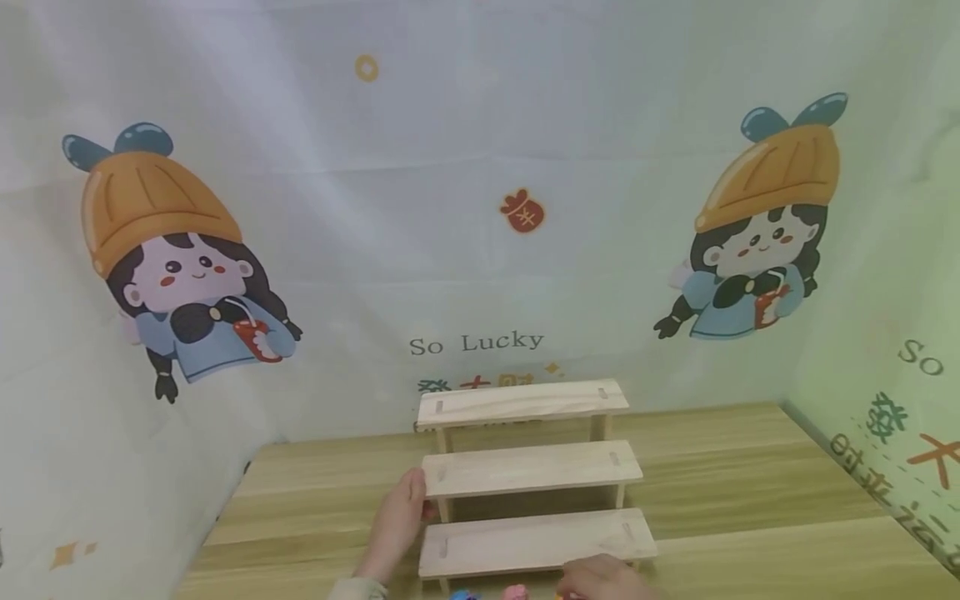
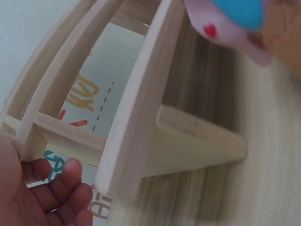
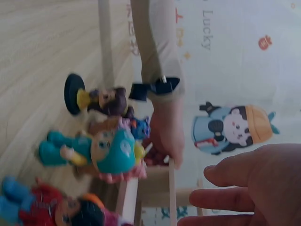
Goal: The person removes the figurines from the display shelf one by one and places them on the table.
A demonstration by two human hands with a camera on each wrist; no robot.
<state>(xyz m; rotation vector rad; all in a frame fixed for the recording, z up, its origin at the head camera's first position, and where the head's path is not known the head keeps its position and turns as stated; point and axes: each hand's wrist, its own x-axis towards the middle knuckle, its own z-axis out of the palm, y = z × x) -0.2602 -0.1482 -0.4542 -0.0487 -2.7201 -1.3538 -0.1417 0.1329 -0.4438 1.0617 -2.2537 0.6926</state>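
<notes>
A three-tier wooden display stand (image 1: 536,537) stands on the wood-grain tabletop. At the left end of its middle tier, my left hand (image 1: 401,512) grips the board, with the fingers curled below it (image 2: 61,193). My right hand (image 1: 603,577) is by the front edge of the lowest tier, and its fingers look extended and hold nothing in the right wrist view (image 3: 254,188). Several toy figurines stand in front of the stand, among them a teal-suited one (image 3: 113,150), a red-topped one (image 3: 47,207) and one on a black round base (image 3: 74,94).
A white printed cloth (image 1: 480,250) hangs behind and along both sides of the tabletop (image 1: 720,467). In the head view, only the tops of a blue figurine (image 1: 465,595) and a pink figurine (image 1: 516,592) show at the bottom edge.
</notes>
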